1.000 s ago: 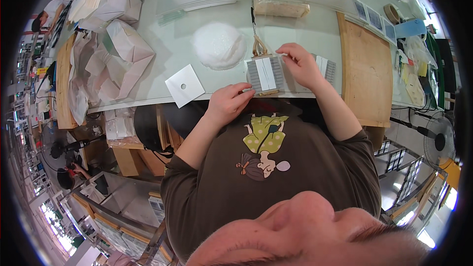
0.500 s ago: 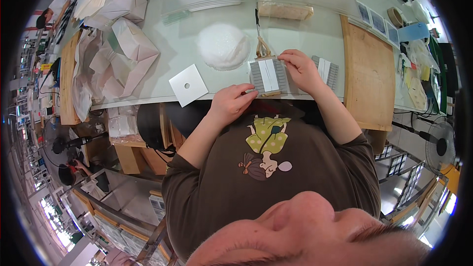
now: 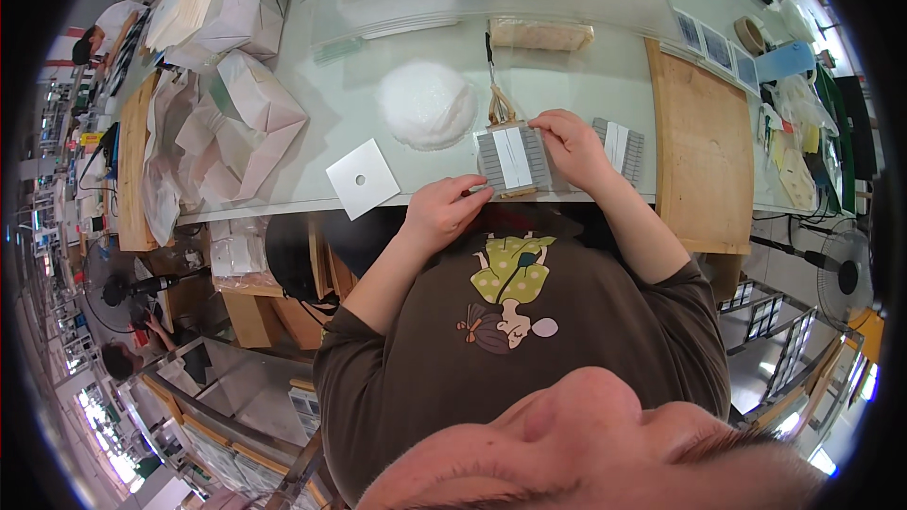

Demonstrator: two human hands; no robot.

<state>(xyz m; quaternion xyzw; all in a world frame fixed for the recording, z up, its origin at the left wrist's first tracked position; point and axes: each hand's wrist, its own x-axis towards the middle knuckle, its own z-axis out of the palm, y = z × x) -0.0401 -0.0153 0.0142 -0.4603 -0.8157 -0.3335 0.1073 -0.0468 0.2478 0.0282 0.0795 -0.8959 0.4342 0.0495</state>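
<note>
A flat grey striped piece with a white strip down its middle (image 3: 511, 159) lies on the table close to my body. Brownish leads (image 3: 500, 110) run up from its far end into a dark cord. At its near left corner are the bent fingers of my left hand (image 3: 447, 209), closed at the edge. My right hand (image 3: 571, 144) pinches near its far right corner. A similar grey striped piece (image 3: 619, 146) lies just right of my right wrist. Left of my left hand rests a white square plate with a small central hole (image 3: 376, 191).
A round white mound (image 3: 427, 102) sits beyond my hands, with a wrapped tan block (image 3: 541, 34) behind it. A raised clear shelf (image 3: 491, 0) spans the back. Crumpled pale paper (image 3: 248, 127) lies left; a wooden board (image 3: 701, 151) stands right, near a tape roll (image 3: 749, 35).
The view has tilted slightly, so the table appears lower and more shows at the back. Both hands stay at the same corners of the grey striped piece.
</note>
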